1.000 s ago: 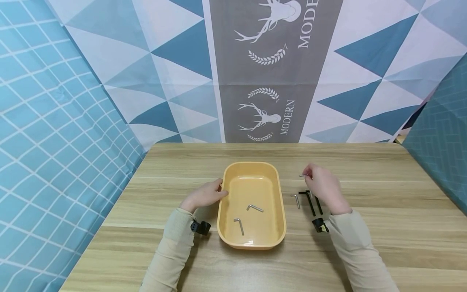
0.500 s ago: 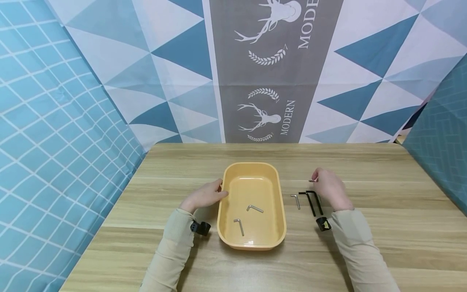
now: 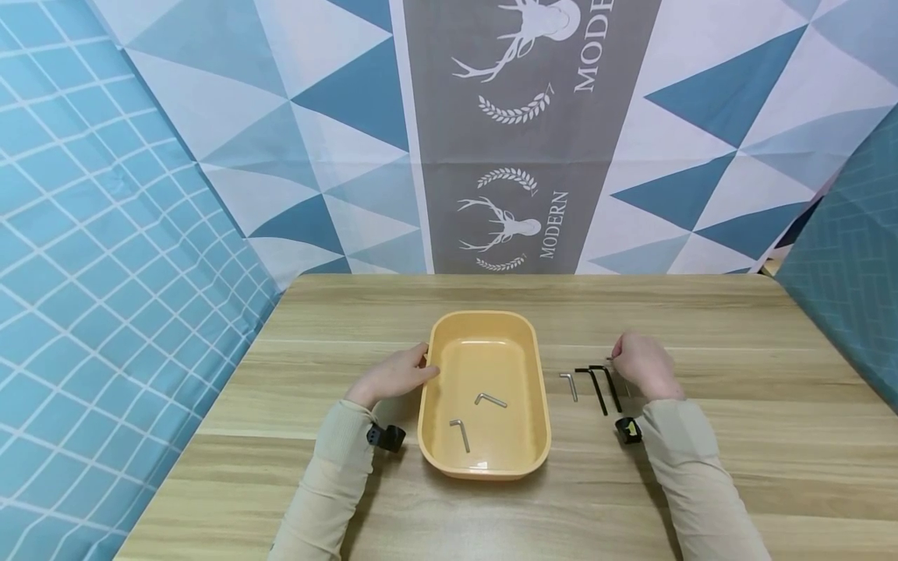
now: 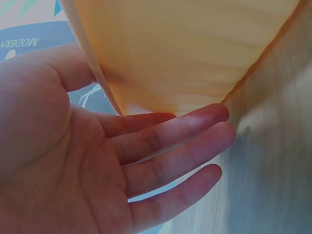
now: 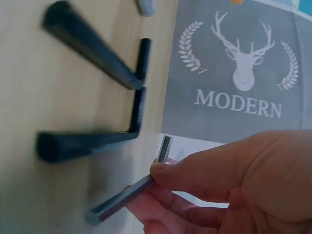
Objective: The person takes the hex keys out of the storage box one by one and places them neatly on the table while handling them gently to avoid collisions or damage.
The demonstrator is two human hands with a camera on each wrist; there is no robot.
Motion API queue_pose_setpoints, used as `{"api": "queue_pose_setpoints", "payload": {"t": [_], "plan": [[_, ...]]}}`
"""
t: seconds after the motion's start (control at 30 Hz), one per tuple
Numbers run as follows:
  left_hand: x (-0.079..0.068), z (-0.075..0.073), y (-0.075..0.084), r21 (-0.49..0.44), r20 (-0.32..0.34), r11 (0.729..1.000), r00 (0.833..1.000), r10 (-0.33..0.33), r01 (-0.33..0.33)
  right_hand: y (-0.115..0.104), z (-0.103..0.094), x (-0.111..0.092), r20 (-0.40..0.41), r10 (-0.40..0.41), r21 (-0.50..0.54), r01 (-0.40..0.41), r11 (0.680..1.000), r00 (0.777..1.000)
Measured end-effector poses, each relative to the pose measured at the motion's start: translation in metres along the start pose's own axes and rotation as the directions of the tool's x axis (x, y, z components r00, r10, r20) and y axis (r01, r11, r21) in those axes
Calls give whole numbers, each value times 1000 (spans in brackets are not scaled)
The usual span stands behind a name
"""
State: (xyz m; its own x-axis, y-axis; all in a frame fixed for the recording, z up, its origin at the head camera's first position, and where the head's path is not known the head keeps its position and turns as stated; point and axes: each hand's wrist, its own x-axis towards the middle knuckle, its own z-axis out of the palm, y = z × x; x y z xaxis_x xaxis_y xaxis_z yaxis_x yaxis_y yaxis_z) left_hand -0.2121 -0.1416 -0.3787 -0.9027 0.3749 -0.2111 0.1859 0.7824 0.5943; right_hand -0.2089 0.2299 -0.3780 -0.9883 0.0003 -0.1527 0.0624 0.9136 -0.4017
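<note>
My left hand (image 3: 391,375) grips the near-left side of a yellow plastic tray (image 3: 484,473), thumb over the rim and fingers along the outer wall. In the left wrist view, the fingers (image 4: 175,151) lie under the tray wall, fairly straight. To the right of the tray, my right hand (image 3: 641,368) pinches a silver hex key (image 5: 119,201) between thumb and fingers, its long arm slanting down. Beside that hand lie two black hex keys, the left one (image 3: 597,392) and the right one (image 3: 612,389). A smaller silver hex key (image 3: 570,387) lies nearer the tray.
Inside the tray are two silver hex keys, one in the middle (image 3: 491,400) and one lower left (image 3: 460,435). The wooden table (image 3: 351,483) ends at a patterned cloth backdrop (image 3: 505,140), with blue cloth (image 3: 126,273) along the left side.
My right hand has moved right and slightly toward me with the silver hex key, uncovering the black hex keys. The left hand and tray have stayed put.
</note>
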Motion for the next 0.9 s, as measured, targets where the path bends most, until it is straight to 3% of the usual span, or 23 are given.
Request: {"api": "queue_pose_setpoints", "payload": {"t": [0.9], "plan": [[0, 1, 0, 10, -6, 1000, 1000, 6, -6, 6, 6, 5, 50, 67, -22, -66, 998, 997]]}}
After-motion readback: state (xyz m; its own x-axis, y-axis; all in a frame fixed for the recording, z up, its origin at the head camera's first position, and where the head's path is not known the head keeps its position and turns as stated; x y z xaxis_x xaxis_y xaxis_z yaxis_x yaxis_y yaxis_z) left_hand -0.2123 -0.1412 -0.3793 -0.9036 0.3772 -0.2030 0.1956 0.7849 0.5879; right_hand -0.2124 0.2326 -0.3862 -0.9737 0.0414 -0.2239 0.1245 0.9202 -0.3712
